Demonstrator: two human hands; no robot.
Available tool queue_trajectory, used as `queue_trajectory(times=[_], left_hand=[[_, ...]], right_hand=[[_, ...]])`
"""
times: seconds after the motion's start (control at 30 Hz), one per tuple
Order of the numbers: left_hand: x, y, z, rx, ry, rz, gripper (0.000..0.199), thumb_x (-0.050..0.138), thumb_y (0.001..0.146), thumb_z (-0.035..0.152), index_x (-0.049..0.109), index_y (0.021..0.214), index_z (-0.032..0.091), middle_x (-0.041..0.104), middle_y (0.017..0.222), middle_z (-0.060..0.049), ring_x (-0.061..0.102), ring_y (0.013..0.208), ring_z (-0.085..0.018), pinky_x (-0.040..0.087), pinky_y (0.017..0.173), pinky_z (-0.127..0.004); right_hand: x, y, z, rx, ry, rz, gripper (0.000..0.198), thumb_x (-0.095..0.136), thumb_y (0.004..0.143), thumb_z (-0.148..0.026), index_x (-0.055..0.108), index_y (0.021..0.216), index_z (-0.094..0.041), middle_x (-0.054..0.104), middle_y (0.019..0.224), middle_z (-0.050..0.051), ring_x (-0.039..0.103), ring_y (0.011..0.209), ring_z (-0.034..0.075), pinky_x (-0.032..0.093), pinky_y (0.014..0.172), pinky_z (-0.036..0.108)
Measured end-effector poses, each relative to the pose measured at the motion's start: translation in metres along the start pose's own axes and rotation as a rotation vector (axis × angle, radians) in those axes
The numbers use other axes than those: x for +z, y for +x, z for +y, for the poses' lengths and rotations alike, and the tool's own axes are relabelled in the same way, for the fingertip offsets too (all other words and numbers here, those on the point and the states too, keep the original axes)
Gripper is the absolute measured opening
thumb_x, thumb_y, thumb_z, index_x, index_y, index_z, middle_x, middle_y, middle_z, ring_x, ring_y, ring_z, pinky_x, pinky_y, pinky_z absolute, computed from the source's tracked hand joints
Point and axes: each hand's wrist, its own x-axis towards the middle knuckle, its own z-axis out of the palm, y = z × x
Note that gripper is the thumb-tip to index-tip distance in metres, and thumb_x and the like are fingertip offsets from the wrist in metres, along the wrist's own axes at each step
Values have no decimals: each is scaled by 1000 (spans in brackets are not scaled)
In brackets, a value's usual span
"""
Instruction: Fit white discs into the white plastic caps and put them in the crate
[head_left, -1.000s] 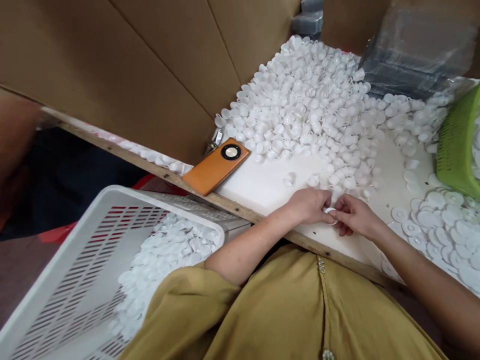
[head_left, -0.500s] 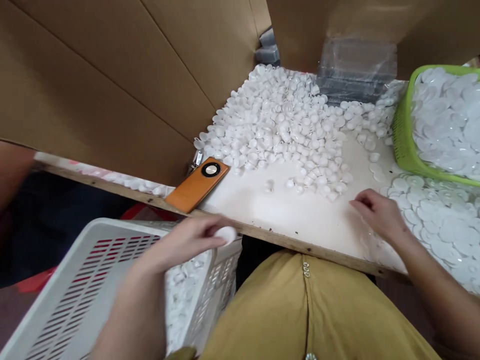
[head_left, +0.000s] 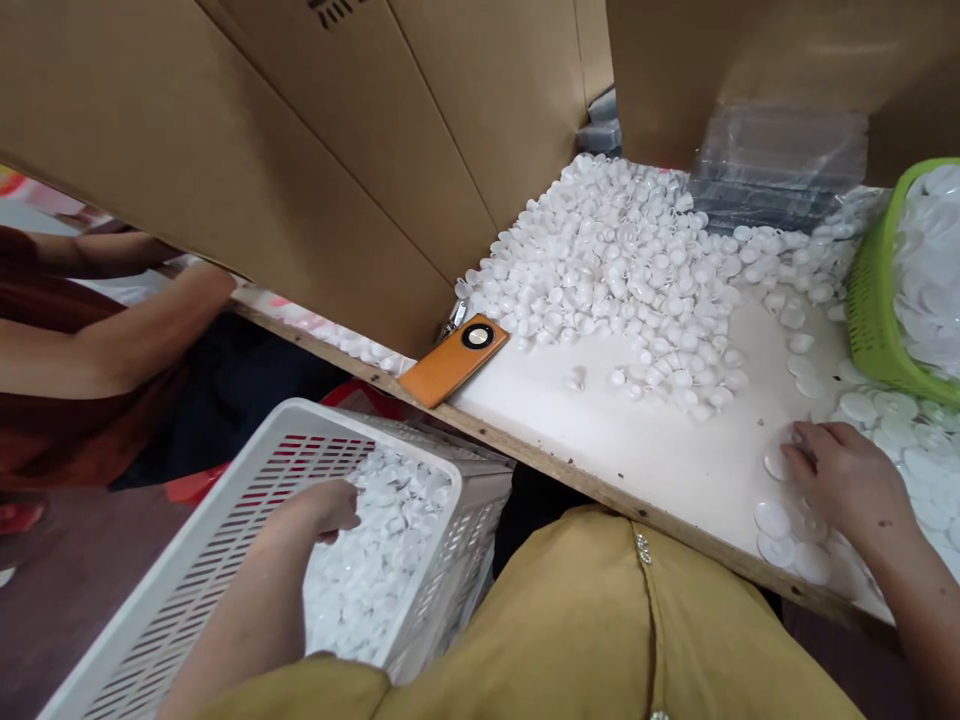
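White plastic is under both hands. The left hand [head_left: 324,507] hangs inside the white slotted basket [head_left: 225,520], fingers curled loosely and holding nothing, just above the heap of assembled pieces [head_left: 367,580]; half a second ago it carried a white piece over the basket rim, so that piece has evidently been dropped onto the heap. The right hand [head_left: 847,480] lies palm down on the desk [head_left: 600,440], fingertips pressing a flat white disc [head_left: 776,462] among the loose discs [head_left: 795,540] around it; earlier it hovered with nothing in it. Ahead of the right hand lies the big pile of small caps [head_left: 622,270], beyond it a green basket [head_left: 874,310]. An orange phone [head_left: 454,360] rests ahead of the left hand, and another person's arm [head_left: 142,330] shows farther left.
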Motion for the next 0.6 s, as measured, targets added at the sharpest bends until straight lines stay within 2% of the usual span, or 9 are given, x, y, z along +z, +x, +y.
queue_trajectory(times=[0.07, 0.13, 0.2, 0.27, 0.33, 0.37, 0.43, 0.5, 0.6], left_hand=[[-10, -3, 15, -26, 52, 67, 16, 60, 62, 33, 57, 56, 19, 53, 40, -1, 56, 46, -24, 44, 52, -34], [-21, -11, 53, 46, 59, 254, 23, 54, 74, 39, 64, 75, 18, 67, 65, -6, 63, 66, -25, 48, 64, -34], [-26, -21, 110, 240, -30, 455, 29, 47, 83, 42, 65, 89, 19, 69, 90, -7, 64, 83, -23, 49, 76, -33], [-22, -28, 173, 490, -146, 527, 28, 47, 86, 39, 65, 95, 20, 67, 96, -6, 62, 89, -20, 49, 81, -30], [-13, -29, 231, 697, -190, 529, 27, 51, 86, 35, 63, 104, 19, 64, 101, -7, 61, 93, -19, 49, 84, -30], [-7, -27, 256, 757, -177, 522, 29, 55, 85, 33, 60, 110, 19, 62, 104, -8, 60, 95, -20, 50, 84, -31], [3, -21, 294, 788, -112, 507, 39, 61, 81, 28, 56, 119, 18, 58, 110, -10, 59, 98, -23, 51, 82, -34], [8, -13, 316, 778, -58, 471, 40, 61, 79, 21, 56, 119, 18, 57, 110, -11, 59, 97, -25, 51, 79, -35], [8, -4, 321, 815, -132, 360, 32, 57, 78, 13, 60, 109, 18, 60, 102, -9, 60, 93, -24, 50, 79, -35]], right_hand=[[0, 0, -2, -29, -58, 14, 26, 46, 89, -34, 66, 90, -18, 61, 80, 10, 56, 65, 23, 40, 59, 35], [1, 1, -4, -58, -104, -3, 29, 46, 90, -38, 66, 90, -17, 61, 81, 10, 55, 64, 23, 39, 59, 34], [1, 3, -5, -95, -137, -35, 33, 46, 91, -42, 66, 89, -17, 60, 83, 11, 54, 63, 22, 37, 57, 33], [2, 5, -7, -112, -173, -65, 33, 45, 92, -41, 66, 88, -16, 59, 82, 11, 52, 59, 21, 34, 54, 31], [2, 7, -9, -113, -210, -93, 31, 43, 93, -35, 65, 84, -15, 59, 79, 11, 51, 55, 19, 30, 50, 30], [1, 8, -10, -107, -224, -107, 30, 43, 92, -31, 65, 82, -15, 59, 77, 11, 51, 54, 19, 29, 49, 30], [-2, 9, -12, -65, -224, -124, 27, 42, 91, -26, 65, 81, -15, 59, 74, 11, 52, 54, 19, 27, 48, 30], [-8, 10, -12, 20, -161, -103, 26, 42, 91, -25, 65, 84, -16, 62, 76, 10, 55, 57, 20, 29, 48, 31], [-19, 10, -14, 156, 78, 10, 27, 42, 91, -32, 66, 89, -20, 66, 87, 9, 62, 73, 23, 39, 55, 33]])
